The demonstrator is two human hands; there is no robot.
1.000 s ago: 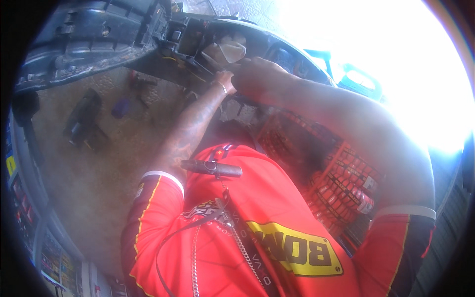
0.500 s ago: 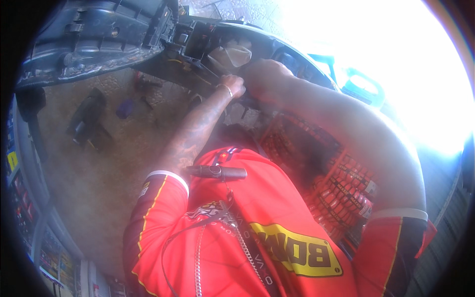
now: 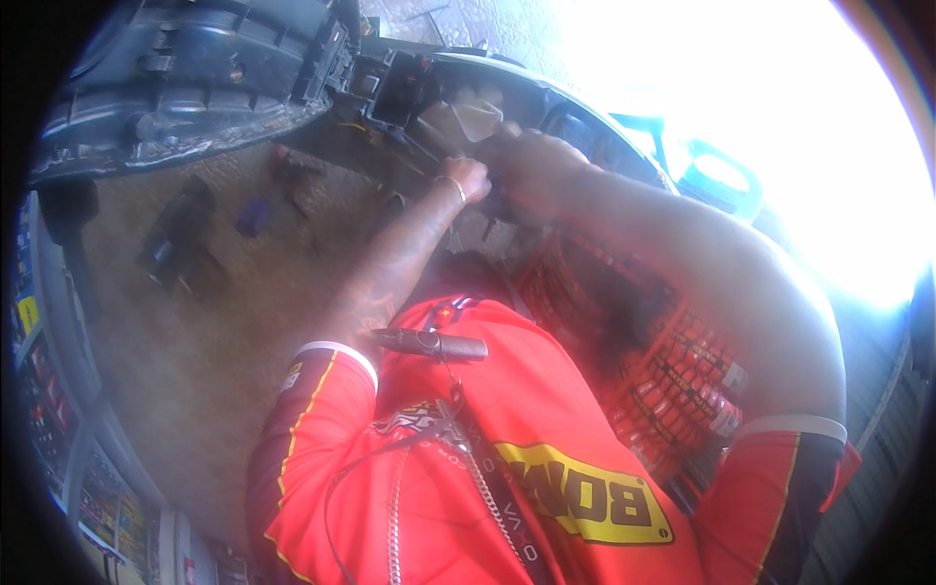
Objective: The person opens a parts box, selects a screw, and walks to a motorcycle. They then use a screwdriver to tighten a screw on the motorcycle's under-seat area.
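My left hand (image 3: 471,179) is closed in a fist at the near side of an opened black vehicle body (image 3: 393,90), which looks like a motorbike's. What its fingers hold, if anything, is hidden. Close by on the right, my right hand (image 3: 538,168) is bent over the same body with its fingers curled. Whatever they grip is out of sight, and haze softens the area. Just beyond both hands, a pale beige piece (image 3: 462,121), perhaps cloth or plastic, lies inside the body. At the upper left stands a large black ribbed panel (image 3: 210,78), like a seat's underside.
A red rack of small red packages (image 3: 673,375) stands below my right arm. Dark parts (image 3: 183,234) and a purple-blue object (image 3: 253,216) lie on the floor to the left. Stocked shelves (image 3: 58,390) line the left edge. A blue-framed object (image 3: 721,180) stands in glare.
My right hand has turned and shifted slightly toward me and to the right. My left hand stays closed near the same spot. The view has shifted slightly.
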